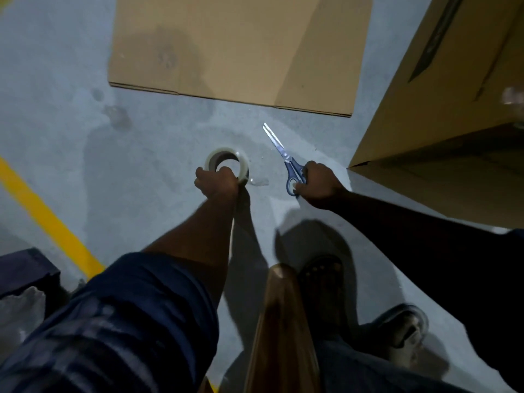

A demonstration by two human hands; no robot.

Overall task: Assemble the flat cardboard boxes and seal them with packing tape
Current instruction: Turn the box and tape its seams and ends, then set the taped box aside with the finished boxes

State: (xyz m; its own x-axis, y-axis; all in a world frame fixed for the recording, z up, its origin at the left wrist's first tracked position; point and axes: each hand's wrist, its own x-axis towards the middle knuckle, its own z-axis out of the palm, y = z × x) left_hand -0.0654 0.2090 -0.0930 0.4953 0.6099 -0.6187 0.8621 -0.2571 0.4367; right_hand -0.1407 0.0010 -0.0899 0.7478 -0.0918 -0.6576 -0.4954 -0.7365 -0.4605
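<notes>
Nearest: left hand (pixel 217 181), fingers curled over the near rim of the tape roll (pixel 243 165), a glossy translucent ring, on or just above matte grey floor (pixel 141 154). Just right of the roll: right hand (pixel 319 185) gripping blue plastic loops of steel-bladed scissors (pixel 285 156). Beyond the roll: flat cardboard sheet (pixel 241 52), smooth, creased. Far right: upright brown box (pixel 439 123).

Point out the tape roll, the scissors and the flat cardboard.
tape roll (pixel 243 165): head view, right side of its clear band.
scissors (pixel 275 140): head view, middle of the blades.
flat cardboard (pixel 232 46): head view, middle of its top face.
</notes>
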